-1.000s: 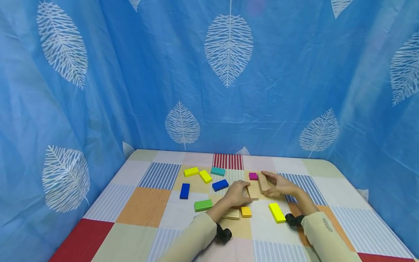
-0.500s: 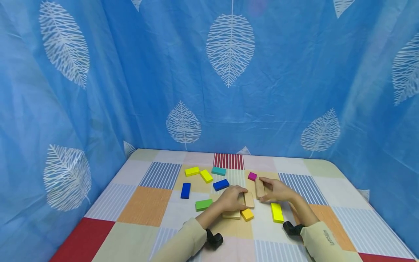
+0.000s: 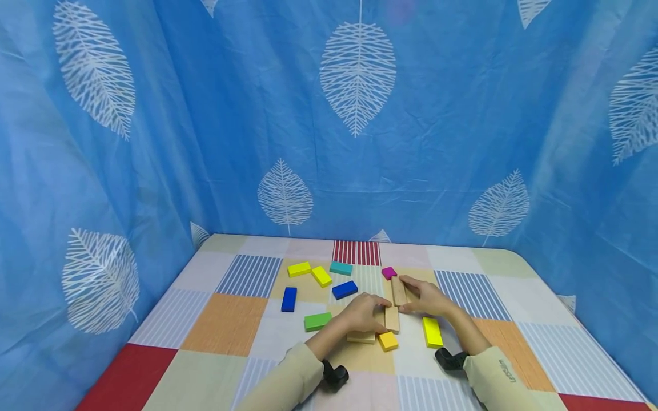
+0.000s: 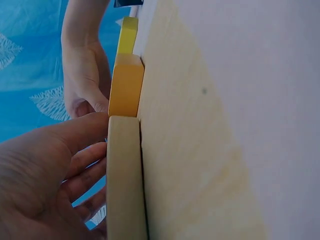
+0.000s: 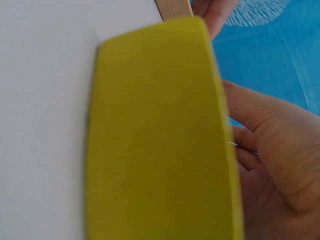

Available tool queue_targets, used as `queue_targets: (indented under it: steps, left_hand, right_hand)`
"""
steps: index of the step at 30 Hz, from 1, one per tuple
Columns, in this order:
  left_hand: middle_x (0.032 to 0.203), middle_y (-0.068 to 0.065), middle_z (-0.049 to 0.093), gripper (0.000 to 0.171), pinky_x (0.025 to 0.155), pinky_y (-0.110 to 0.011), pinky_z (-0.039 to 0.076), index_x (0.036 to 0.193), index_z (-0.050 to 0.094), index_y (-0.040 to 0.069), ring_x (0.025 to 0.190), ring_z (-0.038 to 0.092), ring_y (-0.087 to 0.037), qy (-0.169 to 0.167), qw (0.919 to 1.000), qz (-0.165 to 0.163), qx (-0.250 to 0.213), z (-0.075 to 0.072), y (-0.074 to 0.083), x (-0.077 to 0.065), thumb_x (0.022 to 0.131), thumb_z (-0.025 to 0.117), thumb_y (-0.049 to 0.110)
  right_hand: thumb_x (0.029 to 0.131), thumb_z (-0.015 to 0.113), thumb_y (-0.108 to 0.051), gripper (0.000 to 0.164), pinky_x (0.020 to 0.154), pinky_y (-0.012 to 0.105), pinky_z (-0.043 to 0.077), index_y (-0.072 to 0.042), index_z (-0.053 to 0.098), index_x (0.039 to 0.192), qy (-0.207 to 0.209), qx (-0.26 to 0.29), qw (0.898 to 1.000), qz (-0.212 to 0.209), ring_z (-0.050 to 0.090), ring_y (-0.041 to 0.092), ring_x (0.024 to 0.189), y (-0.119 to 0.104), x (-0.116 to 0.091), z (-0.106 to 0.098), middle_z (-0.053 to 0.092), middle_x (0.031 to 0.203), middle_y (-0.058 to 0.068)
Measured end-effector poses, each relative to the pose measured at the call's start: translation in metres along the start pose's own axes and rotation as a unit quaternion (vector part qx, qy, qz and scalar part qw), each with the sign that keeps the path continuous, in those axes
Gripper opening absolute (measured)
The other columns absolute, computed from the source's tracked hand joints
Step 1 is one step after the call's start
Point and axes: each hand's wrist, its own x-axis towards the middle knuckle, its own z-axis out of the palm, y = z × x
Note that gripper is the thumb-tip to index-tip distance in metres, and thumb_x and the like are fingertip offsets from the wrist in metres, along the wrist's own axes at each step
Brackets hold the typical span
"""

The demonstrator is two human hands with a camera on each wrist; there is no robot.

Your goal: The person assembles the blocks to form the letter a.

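Pale wooden oblong block point(image 3: 398, 291), pinched end to end by curled fingers of right hand point(image 3: 430, 298), now nearer matching wooden block point(image 3: 392, 321) pinched likewise by left hand point(image 3: 360, 314); pair almost in line over patchwork surface point(image 3: 514, 291).

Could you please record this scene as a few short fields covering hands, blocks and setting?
Left hand: pinches a wooden block
Right hand: pinches another wooden block
Beyond these: magenta block
Nearer than these: orange block, yellow block
Left of the left hand: green block
Surface: patterned cloth
Backdrop: blue leaf-print curtain
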Motion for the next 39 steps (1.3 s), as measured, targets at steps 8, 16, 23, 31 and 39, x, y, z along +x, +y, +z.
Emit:
queue_targets:
  steps: [8, 16, 23, 31, 39]
  left_hand:
    - [0.120, 0.005, 0.059, 0.058, 0.093, -0.025, 0.041, 0.124, 0.060, 0.017, 0.110, 0.051, -0.011, 0.005, 1.0000, -0.008, -0.003, -0.003, 0.003, -0.004, 0.071, 0.080, 0.032]
    - [0.094, 0.004, 0.061, 0.045, 0.075, -0.020, 0.045, 0.109, 0.064, 0.012, 0.085, 0.054, -0.006, 0.006, 0.9981, 0.008, -0.061, -0.008, 0.002, -0.027, 0.076, 0.073, 0.042]
    - [0.076, 0.009, 0.051, 0.041, 0.060, -0.014, 0.040, 0.089, 0.055, 0.012, 0.067, 0.044, -0.002, 0.005, 0.9975, 0.022, -0.068, 0.001, 0.000, -0.031, 0.072, 0.076, 0.043]
    - [0.070, 0.013, 0.048, 0.033, 0.060, -0.013, 0.036, 0.080, 0.058, 0.017, 0.065, 0.041, 0.000, 0.013, 0.9980, 0.046, -0.042, 0.007, -0.004, -0.032, 0.074, 0.074, 0.044]
    - [0.072, 0.016, 0.046, 0.030, 0.063, -0.014, 0.033, 0.074, 0.057, 0.022, 0.068, 0.039, -0.001, 0.020, 0.9953, 0.089, 0.033, 0.010, -0.009, -0.035, 0.080, 0.065, 0.051]
  right_hand:
    - [0.078, 0.074, -0.030, 0.083, 0.098, 0.048, 0.034, 0.007, 0.033, 0.138, 0.004, 0.026, 1.000, -0.017, 0.036, 0.041, 0.125, 0.004, -0.001, 0.003, 0.035, 0.139, 0.028]
    - [0.085, 0.067, -0.029, 0.072, 0.100, 0.048, 0.030, 0.006, 0.034, 0.139, 0.017, 0.054, 0.997, -0.046, 0.035, 0.039, 0.126, 0.001, -0.009, 0.007, 0.030, 0.142, 0.025]
    - [0.082, 0.067, -0.041, 0.083, 0.102, 0.057, 0.023, 0.000, 0.028, 0.143, -0.010, 0.005, 0.999, -0.046, 0.021, 0.042, 0.132, -0.007, -0.013, 0.012, 0.018, 0.149, 0.019]
    - [0.081, 0.069, -0.040, 0.088, 0.102, 0.061, 0.018, -0.004, 0.022, 0.146, -0.016, 0.013, 0.999, -0.036, 0.016, 0.043, 0.133, -0.005, -0.013, 0.018, 0.012, 0.151, 0.019]
    - [0.081, 0.069, -0.037, 0.087, 0.103, 0.061, 0.015, -0.004, 0.021, 0.146, -0.018, 0.033, 0.999, -0.033, 0.012, 0.043, 0.134, -0.005, -0.012, 0.017, 0.010, 0.151, 0.018]
